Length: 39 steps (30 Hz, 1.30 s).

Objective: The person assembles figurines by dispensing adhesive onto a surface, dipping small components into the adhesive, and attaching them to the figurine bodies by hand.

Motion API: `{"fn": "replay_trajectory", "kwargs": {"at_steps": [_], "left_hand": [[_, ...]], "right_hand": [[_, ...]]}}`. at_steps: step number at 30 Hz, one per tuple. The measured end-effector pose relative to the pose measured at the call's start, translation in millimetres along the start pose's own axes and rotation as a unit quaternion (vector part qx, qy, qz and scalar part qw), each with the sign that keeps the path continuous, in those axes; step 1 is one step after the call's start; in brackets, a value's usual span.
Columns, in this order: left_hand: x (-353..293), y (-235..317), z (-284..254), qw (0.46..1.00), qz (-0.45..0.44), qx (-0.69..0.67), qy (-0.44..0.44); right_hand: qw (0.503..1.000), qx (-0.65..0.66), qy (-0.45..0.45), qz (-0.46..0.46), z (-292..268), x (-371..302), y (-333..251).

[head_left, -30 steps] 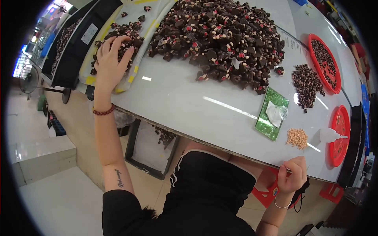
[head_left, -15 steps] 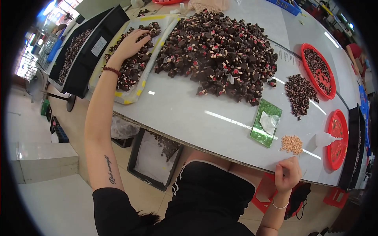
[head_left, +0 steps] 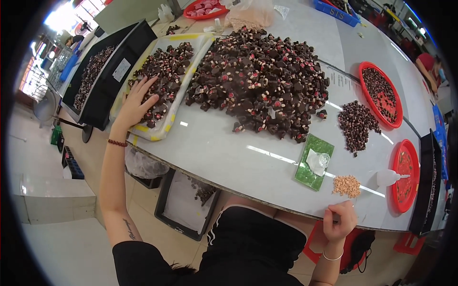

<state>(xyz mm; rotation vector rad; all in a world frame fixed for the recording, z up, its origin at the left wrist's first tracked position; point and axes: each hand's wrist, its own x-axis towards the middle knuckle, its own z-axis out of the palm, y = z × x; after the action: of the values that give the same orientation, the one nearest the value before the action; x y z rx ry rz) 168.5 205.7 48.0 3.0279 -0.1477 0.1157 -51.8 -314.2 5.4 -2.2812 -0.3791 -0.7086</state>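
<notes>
My left hand (head_left: 137,103) lies with fingers spread on small dark-brown pieces with red and beige parts (head_left: 168,62), in a white tray edged with yellow tape (head_left: 170,119). It touches the tray's near left part; what lies under the palm is hidden. At the table's front edge, my right hand (head_left: 340,220) rests with its fingers curled in and nothing visible in them. Just beyond it is a little heap of beige bits (head_left: 347,186). Beside that heap, a green board (head_left: 310,177) carries a white scrap and a small clear cup (head_left: 324,160).
A large heap of similar dark pieces (head_left: 262,81) covers the table's middle. To the right are a smaller dark heap (head_left: 358,125), red trays (head_left: 399,123), (head_left: 397,208) and a white squeeze bottle (head_left: 387,178). A black bin (head_left: 102,95) stands left; another box (head_left: 191,232) sits below the table.
My left hand has come back from the tray's middle to its near left part, its fingers spreading over the pieces. My right hand keeps its curled pose. The view has shifted slightly.
</notes>
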Motion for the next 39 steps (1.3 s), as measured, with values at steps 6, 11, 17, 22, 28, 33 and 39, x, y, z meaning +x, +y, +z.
{"fn": "replay_trajectory", "kwargs": {"at_steps": [6,11,17,22,28,33,39], "left_hand": [[27,-4,15,1.0,0.005,-0.007,-0.006],[24,7,12,0.999,-0.003,0.032,-0.03],[32,39,10,0.984,0.163,-0.063,0.032],[22,40,9,0.994,0.102,0.018,-0.014],[11,60,7,0.991,0.093,0.034,0.095],[-43,156,-16,0.915,0.26,-0.198,0.237],[-186,297,-90,0.634,0.414,-0.653,-0.016]], "right_hand": [[1.0,-0.021,0.006,0.002,1,-2,-3],[0.999,-0.025,0.038,0.026,2,-5,-5],[0.997,-0.032,0.049,0.045,-4,-5,-9],[0.995,0.013,0.062,0.081,2,-1,-3],[0.986,0.059,0.084,0.13,-5,-8,-2],[0.982,0.066,0.115,0.136,-8,-9,-7],[0.98,0.078,0.139,0.123,-13,-14,-2]]}}
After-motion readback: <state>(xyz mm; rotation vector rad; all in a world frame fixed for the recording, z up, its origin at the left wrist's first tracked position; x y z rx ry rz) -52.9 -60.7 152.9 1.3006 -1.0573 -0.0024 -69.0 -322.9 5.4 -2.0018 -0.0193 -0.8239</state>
